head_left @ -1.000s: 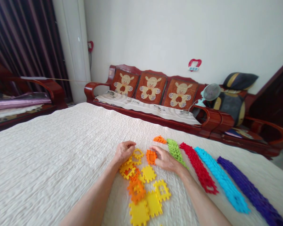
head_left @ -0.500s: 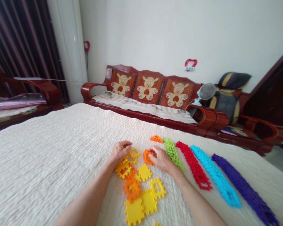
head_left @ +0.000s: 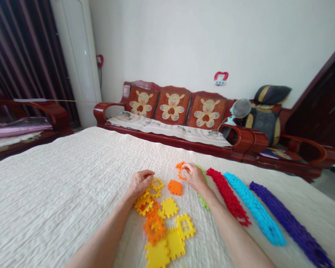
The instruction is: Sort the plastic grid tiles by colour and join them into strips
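Observation:
My right hand [head_left: 194, 176] pinches an orange open-frame tile [head_left: 181, 174] beside the orange pieces [head_left: 179, 165] at the head of the rows. Its arm passes over the green row [head_left: 203, 197], partly hiding it. Below lies a solid orange tile [head_left: 175, 187] on the white quilted cover. My left hand [head_left: 141, 182] rests at the top left of the yellow tiles [head_left: 143, 204], fingers curled together; what they hold, if anything, is hidden. Nearer me, an orange window tile [head_left: 154, 229] overlaps yellow ones, beside a yellow window tile [head_left: 185, 226].
Rows of red [head_left: 229, 195], light blue [head_left: 255, 208] and purple [head_left: 292, 225] tiles lie to the right on the quilted cover [head_left: 58, 193]. Beyond its far edge stands a wooden sofa [head_left: 167, 137] with bear cushions and a small fan [head_left: 241, 108].
My right hand has moved up and away with an orange frame tile, towards the orange pieces. A solid orange tile now shows where the hand was. My left hand has hardly moved.

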The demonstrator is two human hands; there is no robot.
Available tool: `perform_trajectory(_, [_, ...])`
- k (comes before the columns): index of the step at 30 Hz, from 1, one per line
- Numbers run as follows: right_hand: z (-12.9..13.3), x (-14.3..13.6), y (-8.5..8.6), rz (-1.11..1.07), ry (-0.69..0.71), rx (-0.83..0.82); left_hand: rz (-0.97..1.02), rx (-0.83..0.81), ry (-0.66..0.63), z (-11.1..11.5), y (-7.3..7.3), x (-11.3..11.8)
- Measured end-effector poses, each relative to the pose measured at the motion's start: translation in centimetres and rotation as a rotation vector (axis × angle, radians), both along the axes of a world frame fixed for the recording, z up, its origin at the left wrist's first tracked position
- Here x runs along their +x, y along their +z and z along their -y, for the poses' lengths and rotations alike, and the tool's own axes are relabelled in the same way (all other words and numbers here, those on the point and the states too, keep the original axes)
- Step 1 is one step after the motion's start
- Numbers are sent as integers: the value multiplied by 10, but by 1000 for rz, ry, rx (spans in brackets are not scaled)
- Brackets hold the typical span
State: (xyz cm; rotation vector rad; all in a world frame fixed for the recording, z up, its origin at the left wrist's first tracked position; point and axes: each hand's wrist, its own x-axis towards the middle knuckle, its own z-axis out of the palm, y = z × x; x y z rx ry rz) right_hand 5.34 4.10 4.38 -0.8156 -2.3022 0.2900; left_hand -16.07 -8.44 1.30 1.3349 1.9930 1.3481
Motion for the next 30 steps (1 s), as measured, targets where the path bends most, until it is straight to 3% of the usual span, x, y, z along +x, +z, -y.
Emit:
perform_trajectory(9, [-28,-18,0,256,-399,129,25,9,0,0,-2,0])
perform_trajectory(15, [-31,-21,-6,284,-471,153,29,2,4,0,-1,0])
perform_trajectory(20, [-31,-21,-8,272,-423,157,-8,12,2,0,-3,-1])
perform_trajectory(24, [-26,-19,1,197,-373,138,-1,16,-2,0,-3,-2])
perform_trajectory(27, [-18,-14,11,146,-220,81,7,14,-6,0,-2,-1])
perform_trajectory(30, [-2,-6,18,194,15,-90,-10,11,2,0,-2,-1])
